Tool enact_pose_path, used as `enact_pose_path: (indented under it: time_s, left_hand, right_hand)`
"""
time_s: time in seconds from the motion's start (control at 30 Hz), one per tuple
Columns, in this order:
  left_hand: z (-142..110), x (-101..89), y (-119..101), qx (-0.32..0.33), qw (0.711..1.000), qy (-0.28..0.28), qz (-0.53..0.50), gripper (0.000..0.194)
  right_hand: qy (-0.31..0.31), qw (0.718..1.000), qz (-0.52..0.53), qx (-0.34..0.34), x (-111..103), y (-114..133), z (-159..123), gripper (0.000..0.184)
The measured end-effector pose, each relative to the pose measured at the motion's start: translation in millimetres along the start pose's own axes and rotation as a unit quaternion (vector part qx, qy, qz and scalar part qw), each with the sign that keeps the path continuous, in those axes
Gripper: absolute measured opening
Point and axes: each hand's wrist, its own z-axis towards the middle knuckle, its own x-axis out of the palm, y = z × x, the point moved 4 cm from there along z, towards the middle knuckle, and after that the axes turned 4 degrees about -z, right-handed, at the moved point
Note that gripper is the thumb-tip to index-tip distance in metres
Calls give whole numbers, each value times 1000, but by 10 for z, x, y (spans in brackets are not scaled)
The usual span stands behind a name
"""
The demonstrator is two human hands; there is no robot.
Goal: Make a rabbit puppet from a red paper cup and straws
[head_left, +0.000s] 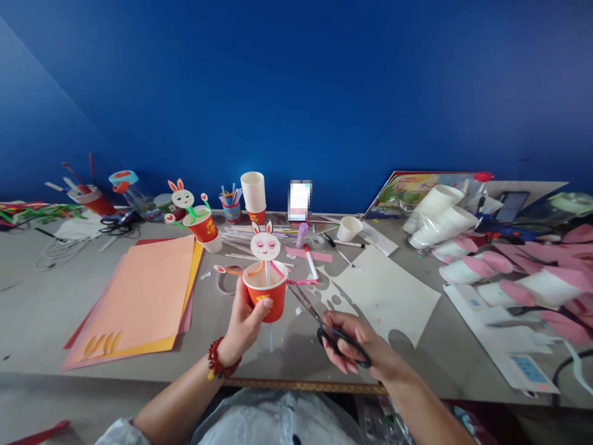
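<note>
My left hand (247, 315) is wrapped round a red paper cup (273, 303) held upright above the near part of the table. A paper rabbit head (265, 245) with pink cheeks stands over the cup on a pale straw. An orange arm with a paper paw (221, 269) sticks out to the left, and a pink pipe-cleaner arm (299, 282) to the right. In my right hand (352, 343) is a pair of black-handled scissors (331, 334). Their blades point up and left, close to the pink arm; whether they touch it I cannot tell.
A finished-looking rabbit cup (200, 224) stands behind, left of stacked white cups (254, 190). Coloured paper sheets (152, 290) lie at left, a cut white sheet (384, 290) at right. White-and-pink cups (467, 269) and a power strip (500, 340) crowd the right side.
</note>
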Motion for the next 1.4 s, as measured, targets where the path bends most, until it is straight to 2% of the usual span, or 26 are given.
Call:
enact_pose_path:
  time_s: [0.13,0.3,0.4,0.5,0.57,0.63,0.7,0.77,0.83,0.9,0.97,1.03,1.13,1.23,1.4]
  left_hand:
    - [18,-18,-47,24,999,4,41,58]
    - [43,-20,-144,29,995,27,92,57]
    - [42,-1,-182,34,993,39,103,55]
    - [37,14,-184,56,992,35,112,56]
    - [36,20,-185,84,988,24,126,61]
    - [36,22,-191,114,983,10,141,66]
    - [38,18,-197,128,981,-3,148,69]
    - [43,14,-203,121,982,-9,147,68]
    - [49,11,-209,95,986,-8,138,64]
    - [53,9,-218,59,990,-3,126,60]
    - [55,12,-225,16,995,9,103,54]
    - [53,15,-231,-25,997,23,68,49]
    - [53,5,-236,-76,996,35,16,49]
    - [65,-21,-241,-117,992,39,-13,49]
    - [102,-42,-273,-176,980,74,-55,51]
  right_hand:
    - [-3,1000,-6,6,22,29,-7,56]
    - [-74,996,-40,20,36,111,-2,45]
    - [-69,997,-26,15,54,122,5,47]
    - [-26,999,38,-7,94,64,16,51]
    - [-27,994,105,-15,110,-20,25,53]
    - [-30,982,189,4,142,-129,42,53]
    - [-7,964,263,34,208,-210,63,56]
    - [6,958,282,52,260,-226,82,58]
    - [-27,975,217,33,254,-161,96,58]
    - [-69,994,83,-3,224,-36,99,53]
    - [-103,991,-79,-30,197,103,89,45]
    - [-135,962,-233,-38,173,218,67,39]
    - [-156,898,-410,-39,154,340,27,37]
    - [-158,837,-521,-57,146,430,-12,40]
    - [-174,735,-649,-93,113,547,-73,40]
